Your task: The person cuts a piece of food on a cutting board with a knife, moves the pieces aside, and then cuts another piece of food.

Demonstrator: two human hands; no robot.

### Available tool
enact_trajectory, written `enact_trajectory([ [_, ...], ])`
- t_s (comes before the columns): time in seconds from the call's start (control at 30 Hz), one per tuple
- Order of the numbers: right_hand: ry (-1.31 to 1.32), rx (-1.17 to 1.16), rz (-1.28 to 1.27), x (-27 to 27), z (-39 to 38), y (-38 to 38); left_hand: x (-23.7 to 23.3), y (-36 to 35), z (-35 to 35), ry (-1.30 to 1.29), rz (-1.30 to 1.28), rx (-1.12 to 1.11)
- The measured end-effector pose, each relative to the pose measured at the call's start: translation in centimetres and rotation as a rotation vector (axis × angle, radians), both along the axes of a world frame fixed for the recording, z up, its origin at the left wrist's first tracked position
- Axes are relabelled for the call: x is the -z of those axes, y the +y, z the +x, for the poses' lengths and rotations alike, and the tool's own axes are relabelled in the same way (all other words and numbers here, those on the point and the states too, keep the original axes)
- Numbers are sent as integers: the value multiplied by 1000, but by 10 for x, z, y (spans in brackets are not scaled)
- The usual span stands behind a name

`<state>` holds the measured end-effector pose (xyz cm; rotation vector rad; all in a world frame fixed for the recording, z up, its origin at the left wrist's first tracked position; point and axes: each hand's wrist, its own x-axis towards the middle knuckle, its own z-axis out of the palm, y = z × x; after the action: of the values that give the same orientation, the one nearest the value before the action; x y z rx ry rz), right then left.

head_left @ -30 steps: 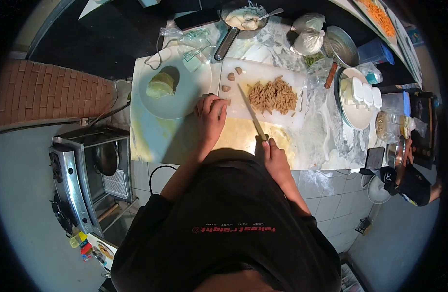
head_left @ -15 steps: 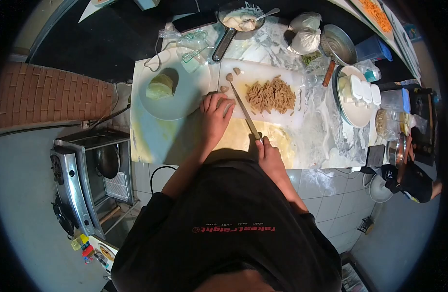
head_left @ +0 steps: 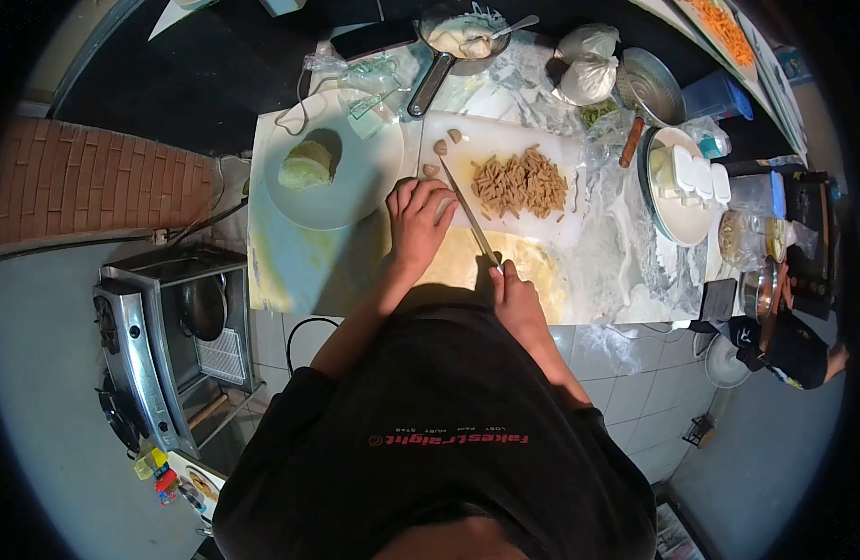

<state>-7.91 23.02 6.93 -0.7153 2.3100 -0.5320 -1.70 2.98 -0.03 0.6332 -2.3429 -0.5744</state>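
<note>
My right hand (head_left: pixel 518 297) is closed round the handle of a long kitchen knife (head_left: pixel 474 217). The blade slants up and left over a white cutting board (head_left: pixel 565 154), its tip close to some small brown pieces (head_left: pixel 440 147). Just left of the blade, my left hand (head_left: pixel 417 224) rests at the board's left edge with fingers bent down; whatever lies beneath them is hidden. A heap of brown cut strips (head_left: pixel 523 182) covers the middle of the board, right of the knife.
To the left, a large plate (head_left: pixel 355 201) bears a pale green cabbage piece (head_left: pixel 307 166). Behind stand a pan (head_left: pixel 432 84) with a spoon and a metal bowl (head_left: pixel 649 84). White containers (head_left: pixel 696 175) sit on a plate at right. Another person's arm (head_left: pixel 836 362) shows far right.
My left hand has shifted very slightly on the board, and the knife's tip is a touch further left. Otherwise things lie as before.
</note>
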Motion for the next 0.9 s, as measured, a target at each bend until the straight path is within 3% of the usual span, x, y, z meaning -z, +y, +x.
enact_trajectory([
  [0.9, 17, 66, -46, 8, -9, 8, -1, 1, -5, 45, 84, -37],
])
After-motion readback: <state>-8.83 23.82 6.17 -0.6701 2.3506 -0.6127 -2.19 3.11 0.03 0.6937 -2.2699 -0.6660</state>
